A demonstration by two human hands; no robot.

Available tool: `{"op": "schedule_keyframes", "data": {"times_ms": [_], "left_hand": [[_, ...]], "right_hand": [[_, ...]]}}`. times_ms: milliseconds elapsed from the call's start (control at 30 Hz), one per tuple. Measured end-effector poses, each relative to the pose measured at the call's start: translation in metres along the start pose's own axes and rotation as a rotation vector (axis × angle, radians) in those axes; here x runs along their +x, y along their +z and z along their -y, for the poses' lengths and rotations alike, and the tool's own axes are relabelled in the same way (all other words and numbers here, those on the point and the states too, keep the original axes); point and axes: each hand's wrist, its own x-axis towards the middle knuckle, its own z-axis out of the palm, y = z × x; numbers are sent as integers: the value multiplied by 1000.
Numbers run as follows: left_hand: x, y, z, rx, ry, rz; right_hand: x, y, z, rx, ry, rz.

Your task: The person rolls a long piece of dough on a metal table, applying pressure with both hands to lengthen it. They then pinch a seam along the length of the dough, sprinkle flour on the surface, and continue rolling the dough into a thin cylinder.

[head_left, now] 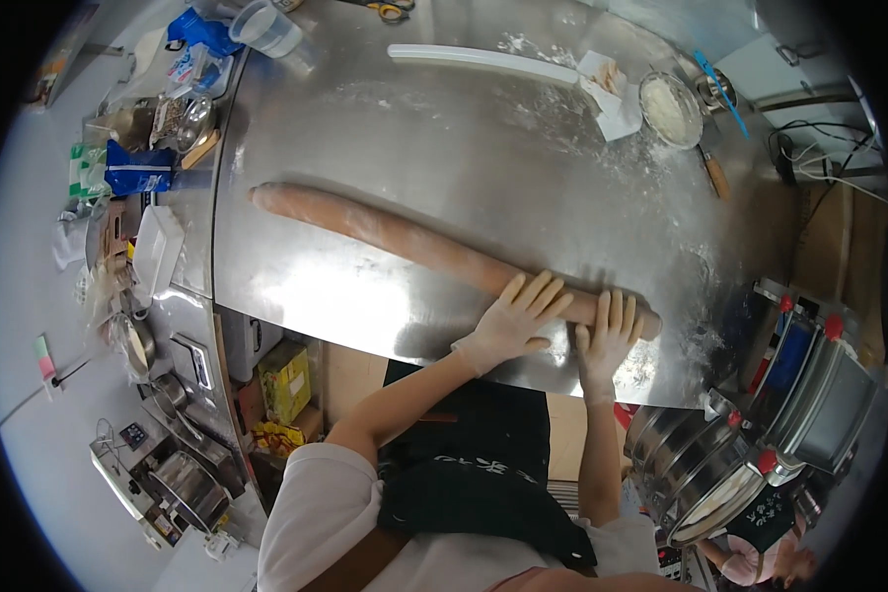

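Note:
A long brown dough log [395, 235] lies aslant on the steel worktable [385, 128], from the left middle down to the front right. Its left end tapers, and its surface looks smooth with paler, flour-like patches. My left hand [513, 324], in a thin clear glove, rests on the log right of its middle, fingers spread over the top. Close beside it, my right hand [609, 347], also gloved, lies near the log's right end with fingers stretched across it. Neither hand is wrapped round the log; the palms' undersides are hidden.
Flour dusts the table's right side. At the back stand a bowl of flour [671, 111], a white strip [481, 63], scissors [393, 12] and a clear measuring jug [266, 30]. Packages and a white tray [158, 252] crowd the left counter. Steel pots [676, 459] stand front right.

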Motion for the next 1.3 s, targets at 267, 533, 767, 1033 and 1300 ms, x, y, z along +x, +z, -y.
{"op": "schedule_keyframes", "data": {"times_ms": [267,533,767,1033,1300], "left_hand": [[-82,-81,174,266,-109,126],[-174,-150,322,281,-56,60],[-216,-148,335,384,4,115],[-228,-131,263,-8,-336,-21],[-161,-124,318,144,-494,-161]], "right_hand": [[80,-3,116,104,-158,298],[142,47,321,178,-280,302],[134,38,354,92,-301,378],[89,33,319,30,-7,63],[165,35,293,127,76,-33]]}}
